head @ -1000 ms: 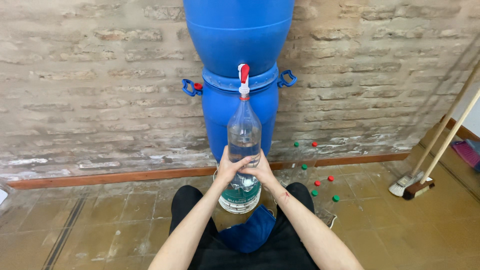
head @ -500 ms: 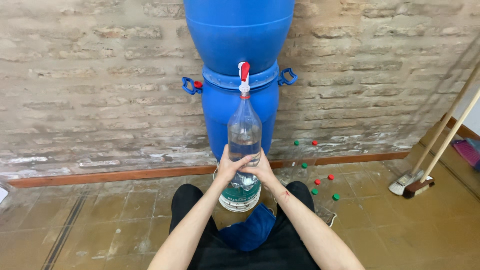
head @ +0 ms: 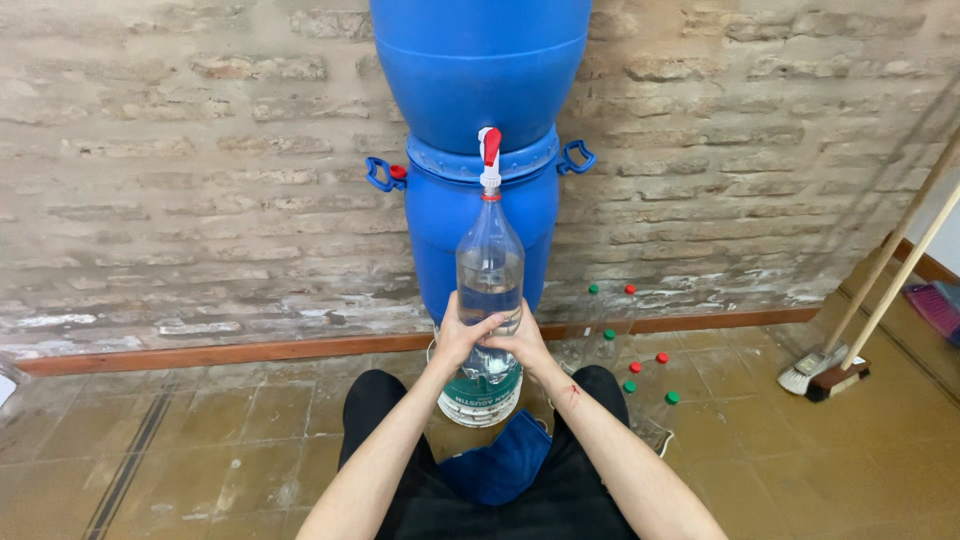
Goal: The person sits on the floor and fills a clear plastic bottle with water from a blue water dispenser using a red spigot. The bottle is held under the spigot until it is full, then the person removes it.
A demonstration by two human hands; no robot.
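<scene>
A clear plastic bottle (head: 489, 255) stands upright under the red and white tap (head: 490, 155) of a stacked pair of blue barrels (head: 480, 70), its neck at the spout. Liquid fills it to roughly the shoulder. My left hand (head: 462, 338) and my right hand (head: 518, 345) wrap around the bottle's lower body from both sides. Below the hands the bottle's base sits in or over a white bucket with a green band (head: 480, 398), which rests between my knees.
Several capped clear bottles with red and green lids (head: 628, 350) stand on the tiled floor at the right of the barrels. Two brooms (head: 830, 365) lean against the brick wall at far right. A blue cloth (head: 505, 465) lies on my lap.
</scene>
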